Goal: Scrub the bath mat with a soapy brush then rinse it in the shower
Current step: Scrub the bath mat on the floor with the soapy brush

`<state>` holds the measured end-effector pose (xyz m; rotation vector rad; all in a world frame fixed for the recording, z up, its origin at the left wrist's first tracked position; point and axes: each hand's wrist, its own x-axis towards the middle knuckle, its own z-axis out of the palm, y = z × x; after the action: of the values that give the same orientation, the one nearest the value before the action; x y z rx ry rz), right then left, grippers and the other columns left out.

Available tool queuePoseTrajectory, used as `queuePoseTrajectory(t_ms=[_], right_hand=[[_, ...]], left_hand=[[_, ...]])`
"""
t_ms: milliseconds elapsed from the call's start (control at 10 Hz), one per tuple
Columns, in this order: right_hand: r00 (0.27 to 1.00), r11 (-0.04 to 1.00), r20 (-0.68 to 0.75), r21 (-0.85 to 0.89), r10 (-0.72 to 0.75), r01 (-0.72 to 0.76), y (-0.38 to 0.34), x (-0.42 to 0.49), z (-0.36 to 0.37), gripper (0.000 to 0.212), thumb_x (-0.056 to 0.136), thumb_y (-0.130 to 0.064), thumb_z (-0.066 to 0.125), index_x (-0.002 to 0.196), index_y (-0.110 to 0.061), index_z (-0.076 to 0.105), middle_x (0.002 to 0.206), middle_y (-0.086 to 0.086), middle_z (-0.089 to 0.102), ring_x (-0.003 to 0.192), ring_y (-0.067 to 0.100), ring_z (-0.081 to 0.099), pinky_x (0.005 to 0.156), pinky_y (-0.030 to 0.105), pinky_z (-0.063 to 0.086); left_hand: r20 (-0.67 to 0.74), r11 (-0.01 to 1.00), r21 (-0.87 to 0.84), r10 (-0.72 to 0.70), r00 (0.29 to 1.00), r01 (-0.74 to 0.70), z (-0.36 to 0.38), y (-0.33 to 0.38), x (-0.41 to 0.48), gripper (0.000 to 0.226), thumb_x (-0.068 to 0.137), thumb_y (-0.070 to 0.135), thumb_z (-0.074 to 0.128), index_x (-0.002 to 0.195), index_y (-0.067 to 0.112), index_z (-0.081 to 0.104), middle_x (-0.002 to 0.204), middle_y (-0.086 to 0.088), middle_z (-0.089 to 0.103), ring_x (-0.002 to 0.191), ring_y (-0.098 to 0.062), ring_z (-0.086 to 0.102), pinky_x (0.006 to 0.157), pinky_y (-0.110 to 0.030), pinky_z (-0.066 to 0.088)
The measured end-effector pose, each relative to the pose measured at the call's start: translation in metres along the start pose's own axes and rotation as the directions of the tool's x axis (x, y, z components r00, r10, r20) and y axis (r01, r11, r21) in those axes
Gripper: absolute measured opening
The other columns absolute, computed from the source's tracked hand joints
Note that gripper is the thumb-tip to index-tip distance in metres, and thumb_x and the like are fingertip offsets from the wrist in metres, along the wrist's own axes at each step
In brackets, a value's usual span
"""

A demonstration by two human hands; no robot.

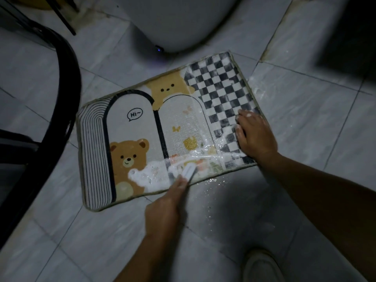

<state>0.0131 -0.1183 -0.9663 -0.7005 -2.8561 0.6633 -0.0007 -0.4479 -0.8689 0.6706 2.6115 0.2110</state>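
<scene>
My left hand (162, 212) grips the brush (188, 170) at the foamy near edge of the mat (132, 129). My right hand (256, 137) presses, fingers loose, on its checkered right part.

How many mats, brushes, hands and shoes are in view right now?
bath mat: 1
brush: 1
hands: 2 (left hand grips the brush, right hand rests on the bath mat)
shoe: 1
Total: 5

Pale grey tiled floor (61, 231) is dimly lit, bordered by a white rounded toilet base (173, 23) and a black curved frame (70, 78).
</scene>
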Motion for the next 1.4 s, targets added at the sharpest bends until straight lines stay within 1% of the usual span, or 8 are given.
queuePoseTrajectory(t_ms=[200, 300, 400, 500, 600, 1000, 1200, 1400], right_hand=[[1.0, 1.0, -0.01, -0.005, -0.01, 0.01, 0.001, 0.0, 0.003, 0.028, 0.107, -0.034, 0.039, 0.127, -0.02, 0.053, 0.148, 0.004, 0.052, 0.135, 0.024, 0.046, 0.118, 0.049, 0.036], [1.0, 1.0, -0.02, -0.002, -0.019, 0.019, 0.0, 0.0, 0.001, 0.03, 0.107, -0.034, 0.039, 0.128, -0.019, 0.053, 0.148, 0.005, 0.052, 0.135, 0.025, 0.046, 0.118, 0.049, 0.036], [0.999, 1.0, -0.029, -0.004, -0.019, 0.019, 0.0, 0.0, 0.0, 0.031, 0.107, -0.034, 0.039, 0.129, -0.018, 0.054, 0.147, 0.006, 0.053, 0.135, 0.025, 0.046, 0.119, 0.049, 0.035], [1.0, 0.999, -0.02, 0.051, 0.006, -0.005, -0.001, 0.0, 0.003, 0.034, 0.106, -0.038, 0.038, 0.13, -0.02, 0.055, 0.147, 0.004, 0.053, 0.135, 0.024, 0.046, 0.117, 0.048, 0.037], [0.99, 0.946, -0.051, 0.305, 0.129, -0.108, 0.002, 0.004, -0.001, 0.042, 0.105, -0.042, 0.037, 0.131, -0.02, 0.061, 0.138, 0.004, 0.061, 0.125, 0.02, 0.053, 0.107, 0.043, 0.047], [0.956, 0.82, -0.084, 0.539, 0.282, -0.194, -0.001, 0.004, -0.013, 0.046, 0.102, -0.043, 0.039, 0.124, -0.016, 0.069, 0.117, 0.003, 0.065, 0.106, 0.014, 0.057, 0.086, 0.021, 0.045], [0.961, 0.839, -0.115, 0.522, 0.25, -0.156, 0.004, 0.005, -0.006, 0.047, 0.1, -0.045, 0.04, 0.126, -0.016, 0.068, 0.121, 0.003, 0.066, 0.109, 0.01, 0.056, 0.089, 0.021, 0.044], [0.969, 0.863, -0.122, 0.488, 0.215, -0.13, 0.009, 0.005, 0.0, 0.045, 0.101, -0.044, 0.04, 0.127, -0.017, 0.065, 0.123, 0.004, 0.066, 0.113, 0.011, 0.054, 0.093, 0.03, 0.046]], left_hand=[[-0.092, 0.975, -0.21, -0.099, 0.991, 0.078, -0.021, 0.005, -0.015, 0.061, 0.101, 0.016, 0.05, 0.152, 0.047, 0.037, 0.144, 0.012, 0.058, 0.102, -0.018, 0.072, 0.083, -0.036, 0.06], [0.025, 0.977, -0.209, 0.046, 0.999, -0.04, 0.003, 0.049, -0.004, 0.085, 0.095, 0.005, 0.056, 0.151, 0.055, 0.016, 0.156, 0.015, 0.042, 0.107, -0.025, 0.071, 0.085, -0.044, 0.061], [-0.007, 0.979, -0.203, 0.013, 1.0, -0.014, -0.006, 0.023, -0.012, 0.088, 0.092, 0.004, 0.067, 0.153, 0.052, 0.025, 0.148, 0.016, 0.052, 0.079, -0.005, 0.069, 0.071, -0.029, 0.063], [-0.06, 0.946, -0.31, -0.117, 0.991, 0.093, -0.032, -0.029, -0.02, 0.075, 0.09, 0.002, 0.07, 0.146, 0.047, 0.047, 0.145, 0.01, 0.057, 0.08, -0.01, 0.072, 0.071, -0.027, 0.06], [-0.033, 0.941, -0.32, -0.13, 0.991, 0.113, -0.038, -0.064, -0.011, 0.086, 0.092, 0.002, 0.066, 0.147, 0.06, 0.032, 0.155, 0.021, 0.037, 0.11, -0.016, 0.071, 0.081, -0.035, 0.061], [-0.091, 0.939, -0.269, 0.198, 0.976, -0.215, 0.015, 0.095, 0.035, 0.051, 0.103, 0.044, 0.051, 0.151, 0.031, 0.044, 0.138, 0.007, 0.056, 0.104, 0.003, 0.049, 0.084, -0.008, 0.04], [-0.006, 0.875, -0.484, 0.022, 1.0, -0.022, 0.034, 0.129, 0.053, 0.028, 0.1, 0.043, 0.061, 0.117, 0.022, 0.052, 0.086, 0.023, 0.048, 0.073, 0.003, 0.053, 0.061, -0.007, 0.042], [0.393, 0.624, -0.728, 0.039, 0.919, 0.285, 0.044, 0.154, 0.071, 0.026, 0.106, 0.032, 0.052, 0.094, 0.011, 0.06, 0.074, -0.006, 0.066, 0.047, -0.008, 0.058, 0.044, -0.018, 0.044]])
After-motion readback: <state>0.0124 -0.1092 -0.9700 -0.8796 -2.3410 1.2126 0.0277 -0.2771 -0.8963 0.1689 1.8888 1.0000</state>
